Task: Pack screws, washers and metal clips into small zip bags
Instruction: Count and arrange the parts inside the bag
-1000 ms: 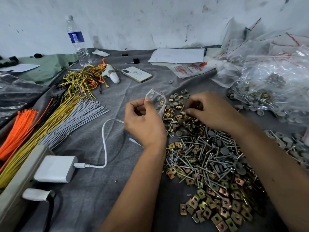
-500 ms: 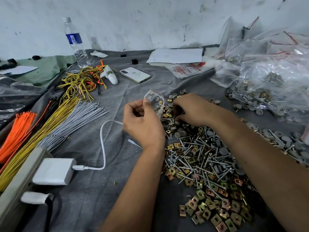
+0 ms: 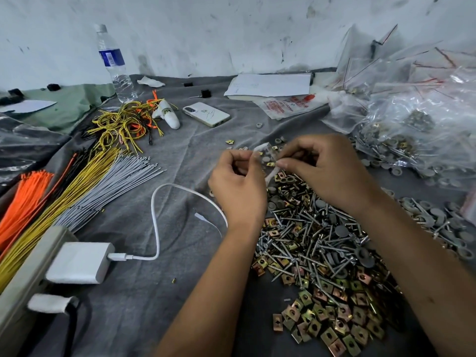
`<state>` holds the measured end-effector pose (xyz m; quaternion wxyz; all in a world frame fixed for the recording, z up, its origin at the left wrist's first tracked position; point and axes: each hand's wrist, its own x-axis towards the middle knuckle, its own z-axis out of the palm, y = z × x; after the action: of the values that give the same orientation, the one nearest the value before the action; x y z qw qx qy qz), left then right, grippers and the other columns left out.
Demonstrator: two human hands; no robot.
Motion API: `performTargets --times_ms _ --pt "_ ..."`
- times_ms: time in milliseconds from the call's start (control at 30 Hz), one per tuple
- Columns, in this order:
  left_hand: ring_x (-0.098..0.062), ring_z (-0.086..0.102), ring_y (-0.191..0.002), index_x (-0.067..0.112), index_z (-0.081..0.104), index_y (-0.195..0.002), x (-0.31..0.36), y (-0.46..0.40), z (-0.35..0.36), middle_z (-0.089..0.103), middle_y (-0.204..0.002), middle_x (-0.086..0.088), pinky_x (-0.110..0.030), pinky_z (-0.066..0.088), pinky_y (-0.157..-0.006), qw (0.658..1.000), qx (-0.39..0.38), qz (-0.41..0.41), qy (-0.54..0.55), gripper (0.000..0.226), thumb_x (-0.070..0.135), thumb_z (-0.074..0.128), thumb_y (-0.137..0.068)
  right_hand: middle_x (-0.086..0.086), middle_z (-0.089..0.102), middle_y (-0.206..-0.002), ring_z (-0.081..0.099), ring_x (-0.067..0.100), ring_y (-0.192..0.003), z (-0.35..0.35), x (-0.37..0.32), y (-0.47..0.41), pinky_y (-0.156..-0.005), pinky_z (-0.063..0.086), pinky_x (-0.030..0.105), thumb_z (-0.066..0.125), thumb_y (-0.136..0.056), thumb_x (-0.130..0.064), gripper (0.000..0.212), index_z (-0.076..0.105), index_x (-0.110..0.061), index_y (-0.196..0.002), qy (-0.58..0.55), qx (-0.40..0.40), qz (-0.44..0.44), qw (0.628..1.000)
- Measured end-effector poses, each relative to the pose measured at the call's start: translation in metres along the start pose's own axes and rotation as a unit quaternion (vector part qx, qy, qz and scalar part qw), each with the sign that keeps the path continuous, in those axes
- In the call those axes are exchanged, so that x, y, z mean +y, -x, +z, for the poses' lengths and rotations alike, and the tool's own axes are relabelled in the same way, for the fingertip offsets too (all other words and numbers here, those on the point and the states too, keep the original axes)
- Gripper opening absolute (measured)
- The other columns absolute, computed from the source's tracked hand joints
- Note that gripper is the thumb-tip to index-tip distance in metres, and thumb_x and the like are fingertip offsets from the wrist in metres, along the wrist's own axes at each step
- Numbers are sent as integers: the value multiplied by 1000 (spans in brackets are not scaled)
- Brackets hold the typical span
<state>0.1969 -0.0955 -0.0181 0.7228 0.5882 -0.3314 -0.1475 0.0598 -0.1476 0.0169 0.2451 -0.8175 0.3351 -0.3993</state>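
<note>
Shiny metal screws (image 3: 304,243), matt cloth (image 3: 180,292)

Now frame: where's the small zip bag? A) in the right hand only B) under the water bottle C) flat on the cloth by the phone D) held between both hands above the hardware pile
D: the left hand and right hand both pinch the small zip bag above the hardware pile.

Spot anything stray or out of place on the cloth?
A few strays: one metal clip and one washer lie apart from the main pile, toward the phone. A tiny yellow bit sits alone near the charger. Both hands, left hand and right hand, pinch the small bag.
</note>
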Motion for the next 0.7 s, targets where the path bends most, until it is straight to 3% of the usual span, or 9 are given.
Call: performTargets --times_ms 100,200,367,533,700 --pt "-2 53 -56 17 67 -78 1 3 2 62 -63 11 -16 44 -57 1000 -29 2 2 18 6 73 -91 -11 74 -81 68 1 -75 6 -5 0 -65 48 8 84 -82 -17 21 80 -22 -102 32 15 -48 998" --pt "-8 56 -59 20 66 -77 0 2 2 64 -64 9 -26 47 -59 999 -29 -11 12 21 7 73 -92 -13 70 -75 66 -1 -69 9 -3 1 -59 45 6 86 -80 -18 21 75 -21 -97 16 38 -18 999" --pt "-21 54 -64 20 67 -78 -3 -2 1 63 -69 -2 -38 46 -62 997 -18 -48 50 18 11 73 -92 -11 73 -79 70 6 -71 4 4 3 -69 61 31 85 -81 -22 12 77 -19 -89 -22 100 9 995" --pt "-14 43 -47 12 65 -79 -7 -8 -2 52 -58 -2 -24 37 -44 983 -39 -127 123 18 6 70 -95 -12 74 -96 71 3 -91 4 5 5 -84 60 32 78 -87 -11 17 80 -19 -103 -9 85 -15 996" --pt "-9 41 -41 5 65 -85 -6 -8 -1 49 -51 2 -20 35 -40 978 -78 -159 111 11 4 69 -95 -12 75 -88 72 2 -83 9 4 9 -77 61 28 83 -81 -7 18 78 -15 -96 -11 75 -41 996"
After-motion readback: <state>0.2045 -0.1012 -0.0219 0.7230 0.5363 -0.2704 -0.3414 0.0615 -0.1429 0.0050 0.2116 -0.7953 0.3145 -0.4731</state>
